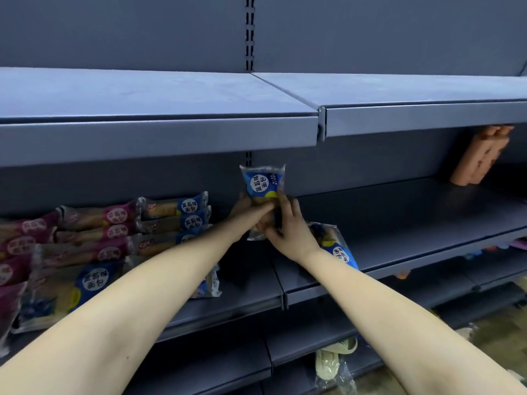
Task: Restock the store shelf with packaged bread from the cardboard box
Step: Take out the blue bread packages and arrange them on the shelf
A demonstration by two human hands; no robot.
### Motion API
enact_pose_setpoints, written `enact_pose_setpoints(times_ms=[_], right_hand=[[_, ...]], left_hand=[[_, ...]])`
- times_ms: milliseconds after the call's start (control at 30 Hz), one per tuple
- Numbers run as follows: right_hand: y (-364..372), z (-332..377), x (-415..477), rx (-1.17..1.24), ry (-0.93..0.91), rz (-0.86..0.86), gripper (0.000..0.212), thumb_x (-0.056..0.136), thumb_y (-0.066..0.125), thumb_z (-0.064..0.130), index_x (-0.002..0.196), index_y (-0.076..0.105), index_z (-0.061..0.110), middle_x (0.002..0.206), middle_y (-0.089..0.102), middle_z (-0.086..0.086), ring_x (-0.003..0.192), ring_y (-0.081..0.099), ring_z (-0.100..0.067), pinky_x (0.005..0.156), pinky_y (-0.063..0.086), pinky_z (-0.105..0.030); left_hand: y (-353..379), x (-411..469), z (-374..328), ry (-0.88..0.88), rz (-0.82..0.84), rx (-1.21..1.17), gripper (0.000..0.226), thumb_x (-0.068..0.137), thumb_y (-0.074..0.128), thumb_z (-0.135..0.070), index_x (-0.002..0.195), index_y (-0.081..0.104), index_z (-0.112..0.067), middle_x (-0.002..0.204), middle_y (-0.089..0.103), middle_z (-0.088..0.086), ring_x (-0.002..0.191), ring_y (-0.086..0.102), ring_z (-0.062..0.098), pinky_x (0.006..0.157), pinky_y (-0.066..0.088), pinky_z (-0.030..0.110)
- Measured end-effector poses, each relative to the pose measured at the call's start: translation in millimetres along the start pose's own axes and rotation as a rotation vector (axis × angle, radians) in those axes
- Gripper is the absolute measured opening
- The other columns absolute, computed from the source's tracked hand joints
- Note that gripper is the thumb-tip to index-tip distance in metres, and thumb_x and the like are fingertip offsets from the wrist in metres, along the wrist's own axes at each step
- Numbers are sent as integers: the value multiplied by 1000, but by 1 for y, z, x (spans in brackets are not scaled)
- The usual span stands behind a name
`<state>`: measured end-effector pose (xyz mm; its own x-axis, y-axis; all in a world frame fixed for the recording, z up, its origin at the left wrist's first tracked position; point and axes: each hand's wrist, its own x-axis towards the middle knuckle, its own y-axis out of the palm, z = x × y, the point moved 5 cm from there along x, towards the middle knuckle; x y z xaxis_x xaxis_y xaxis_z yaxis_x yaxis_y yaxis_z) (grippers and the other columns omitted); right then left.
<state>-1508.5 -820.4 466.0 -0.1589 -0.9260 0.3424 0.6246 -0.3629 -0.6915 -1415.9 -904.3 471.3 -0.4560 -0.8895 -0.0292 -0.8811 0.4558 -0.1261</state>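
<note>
Both hands hold one blue bread pack (263, 182) upright over the middle shelf (399, 218), near its back wall. The left hand (251, 212) and the right hand (288, 226) curl their fingers round its bottom half. A second blue pack (339, 249) lies by the right wrist. Stacked packs (171, 220) sit to the left.

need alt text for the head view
The left hand and right hand grip a blue bread pack upright at the shelf. Stacked packs lie to its left; another pack lies beside the right wrist.
</note>
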Motion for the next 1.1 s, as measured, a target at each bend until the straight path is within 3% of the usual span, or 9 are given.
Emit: enact_pose_setpoints(times_ms=[133, 200, 300, 433, 533, 633, 733, 867, 1100], right_hand=[[-9, -5, -11, -468, -197, -57, 71, 76, 42, 46, 140, 38, 13, 134, 42, -18, 115, 45, -41, 91, 45, -56], [-16, -3, -8, -639, -318, -62, 70, 74, 49, 44, 137, 39, 16, 141, 40, -17, 123, 40, -44, 98, 38, -63], [-17, 2, 1, -831, -425, 23, 84, 64, 71, 34, 141, 40, 16, 146, 39, -15, 134, 34, -40, 105, 20, -67], [-7, 7, 12, -929, -442, 170, 76, 64, 76, 36, 129, 50, 7, 127, 52, -15, 126, 45, -37, 111, 6, -62], [-2, 7, 20, -990, -294, 262, 71, 77, 64, 42, 134, 39, 10, 131, 42, -12, 127, 38, -34, 114, 4, -57], [0, 2, 26, -993, -161, 252, 68, 81, 60, 41, 136, 34, 11, 133, 39, -12, 126, 37, -32, 114, 11, -57], [13, -1, 30, -1001, -143, 265, 65, 82, 60, 39, 134, 35, 9, 131, 39, -13, 124, 38, -33, 113, 14, -59], [42, 2, 40, -1013, -131, 291, 64, 85, 60, 36, 135, 33, 9, 131, 39, -13, 125, 38, -34, 111, 12, -62], [87, 3, 74, -895, 102, 250, 67, 85, 61, 12, 141, 23, 7, 142, 30, -15, 137, 22, -37, 112, 13, -60]], left_hand=[[-14, -1, -4, 30, 77, 266, 45, 76, 79, -23, 114, 57, -18, 104, 66, -6, 91, 63, 9, 67, 46, 13], [-18, -4, -14, 21, 166, 461, 49, 75, 79, -23, 117, 53, -19, 107, 62, -7, 94, 59, 10, 68, 45, 18], [-12, -10, -27, 58, 348, 714, 61, 77, 79, -19, 129, 47, -12, 116, 56, -1, 102, 54, 12, 77, 41, 18], [-12, -14, -29, 111, 419, 879, 80, 76, 79, -21, 142, 35, -9, 137, 48, 6, 121, 49, 19, 94, 40, 23], [-31, -11, -25, 147, 288, 956, 90, 79, 76, -33, 149, 23, -19, 146, 41, 7, 128, 44, 23, 99, 39, 25], [-62, -9, -24, 199, 39, 1085, 77, 87, 62, -42, 149, 21, -23, 150, 35, 11, 132, 38, 32, 107, 35, 37], [-99, -7, -12, 136, -130, 1200, 65, 94, 50, -42, 149, 22, -20, 151, 30, 15, 134, 32, 37, 108, 29, 42], [-135, -8, 7, 71, -193, 1234, 59, 96, 43, -40, 147, 26, -15, 150, 31, 15, 134, 33, 37, 110, 26, 43], [-162, 0, 33, 65, -195, 1250, 56, 98, 36, -45, 145, 31, -14, 150, 33, 12, 137, 30, 33, 114, 20, 43]])
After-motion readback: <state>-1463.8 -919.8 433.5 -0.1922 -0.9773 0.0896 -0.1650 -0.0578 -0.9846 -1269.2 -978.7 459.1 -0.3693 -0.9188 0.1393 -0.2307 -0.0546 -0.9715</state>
